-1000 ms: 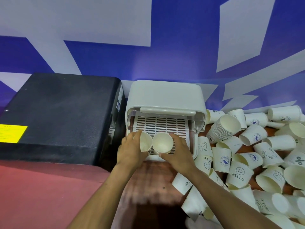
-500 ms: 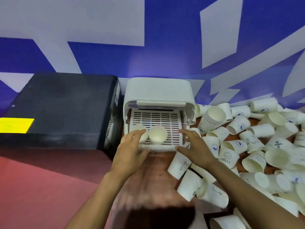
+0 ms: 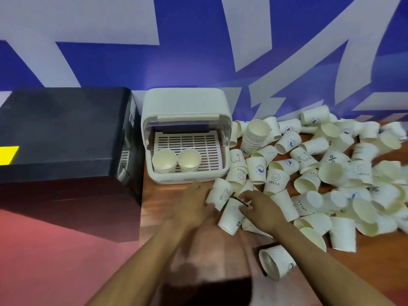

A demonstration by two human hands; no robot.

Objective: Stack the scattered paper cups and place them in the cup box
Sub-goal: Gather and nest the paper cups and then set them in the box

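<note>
The white cup box (image 3: 187, 176) stands open at the back of the table, with two cup stacks (image 3: 164, 161) (image 3: 189, 160) upright at the front left of its slotted tray. Right of it lies a big pile of scattered paper cups (image 3: 331, 171). My left hand (image 3: 194, 204) curls around a bear-print cup (image 3: 220, 194) at the pile's near left edge. My right hand (image 3: 260, 208) pinches the end of a plain cup (image 3: 230, 216) lying just below it. A long nested stack (image 3: 256, 133) leans beside the box.
A large black case (image 3: 66, 133) fills the left side, close against the cup box. The blue and white wall runs directly behind. One cup (image 3: 276, 263) lies on its side near my right forearm. Brown tabletop (image 3: 163, 195) shows in front of the box.
Both hands let go of the two stacks in the box, drew back and moved right onto the loose cups. The view swung right and pulled back.
</note>
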